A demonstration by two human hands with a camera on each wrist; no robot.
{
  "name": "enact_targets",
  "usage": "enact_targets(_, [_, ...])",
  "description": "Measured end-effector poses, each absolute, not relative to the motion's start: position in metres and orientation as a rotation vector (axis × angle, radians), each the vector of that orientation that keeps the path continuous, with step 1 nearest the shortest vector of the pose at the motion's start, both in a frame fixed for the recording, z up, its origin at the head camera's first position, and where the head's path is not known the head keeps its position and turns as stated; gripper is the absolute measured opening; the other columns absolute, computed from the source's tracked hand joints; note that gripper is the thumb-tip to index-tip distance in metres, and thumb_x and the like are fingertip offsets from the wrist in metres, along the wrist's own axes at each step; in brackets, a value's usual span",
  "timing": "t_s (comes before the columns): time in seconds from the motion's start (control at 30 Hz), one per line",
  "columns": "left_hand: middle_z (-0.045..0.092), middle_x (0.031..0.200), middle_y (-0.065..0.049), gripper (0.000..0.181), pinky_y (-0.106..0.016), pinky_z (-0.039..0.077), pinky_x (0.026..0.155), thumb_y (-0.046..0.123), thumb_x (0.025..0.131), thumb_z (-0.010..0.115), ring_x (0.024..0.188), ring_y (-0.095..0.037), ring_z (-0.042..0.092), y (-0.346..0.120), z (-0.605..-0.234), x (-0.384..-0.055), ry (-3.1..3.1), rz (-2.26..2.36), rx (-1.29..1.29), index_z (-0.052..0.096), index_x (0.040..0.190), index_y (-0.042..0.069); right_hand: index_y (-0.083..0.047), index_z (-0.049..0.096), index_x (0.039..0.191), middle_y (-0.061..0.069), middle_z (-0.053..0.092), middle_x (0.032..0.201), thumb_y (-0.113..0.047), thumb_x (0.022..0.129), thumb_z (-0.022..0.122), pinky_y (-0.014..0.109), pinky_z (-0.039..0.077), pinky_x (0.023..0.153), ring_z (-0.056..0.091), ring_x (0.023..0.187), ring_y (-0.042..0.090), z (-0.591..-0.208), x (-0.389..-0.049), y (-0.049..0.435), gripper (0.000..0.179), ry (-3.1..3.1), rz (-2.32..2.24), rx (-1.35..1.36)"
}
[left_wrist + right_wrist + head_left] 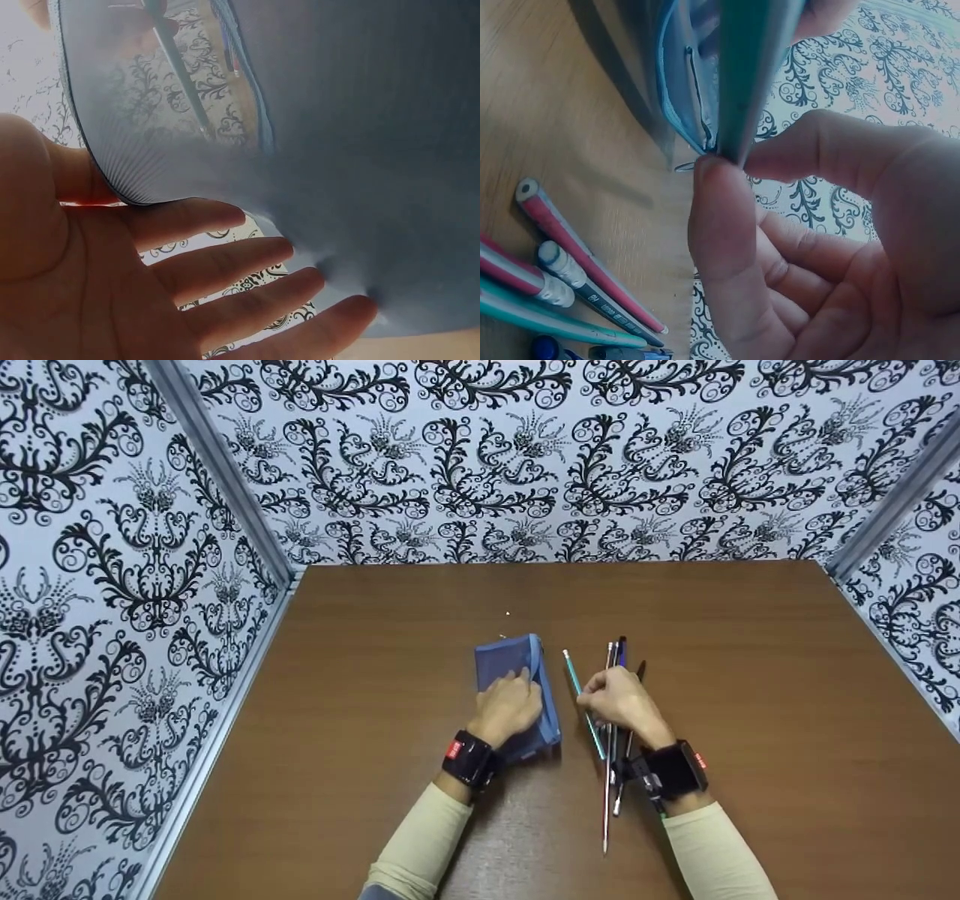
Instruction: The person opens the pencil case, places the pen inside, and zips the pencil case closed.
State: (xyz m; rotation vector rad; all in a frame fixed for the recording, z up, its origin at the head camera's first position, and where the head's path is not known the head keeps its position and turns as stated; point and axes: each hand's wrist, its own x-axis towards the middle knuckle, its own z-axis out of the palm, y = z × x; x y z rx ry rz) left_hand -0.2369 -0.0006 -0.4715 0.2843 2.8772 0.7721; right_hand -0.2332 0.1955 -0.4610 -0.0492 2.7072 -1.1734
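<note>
Right hand (621, 699)'s pinching the teal pencil (572, 672), left hand (511, 709)'s holding the blue pouch (498, 657) just left of it at the desk (360, 660); both point lengthwise near-to-far, roughly side by side.

Laboratory-like recording booth (750, 457), identified by scroll-patterned black-and-white panels (480, 457) along the back and both sides, grey metal posts (215, 450) at the rear corners, a wood-grain brown worktop (360, 660) between them, and black wrist-worn devices (471, 761).
</note>
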Motion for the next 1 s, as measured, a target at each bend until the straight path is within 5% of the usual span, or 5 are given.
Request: enact_targets(1.0, [0.048, 0.147, -0.019, 0.053, -0.058, 0.041, 0.104, 0.032, 0.103, 0.03, 0.133, -0.035, 0.05, 0.0012, -0.4704, -0.2355, 2.928, 0.752, 0.33, 0.045, 0.147, 0.005, 0.0, 0.073, 0.089, 0.004, 0.069, 0.07, -0.012, 0.085, 0.068, 0.025, 0.051, 0.054, 0.06, 0.051, 0.009, -0.4631, -0.2335, 0.1937, 0.013, 2.653, -1.163, -0.168])
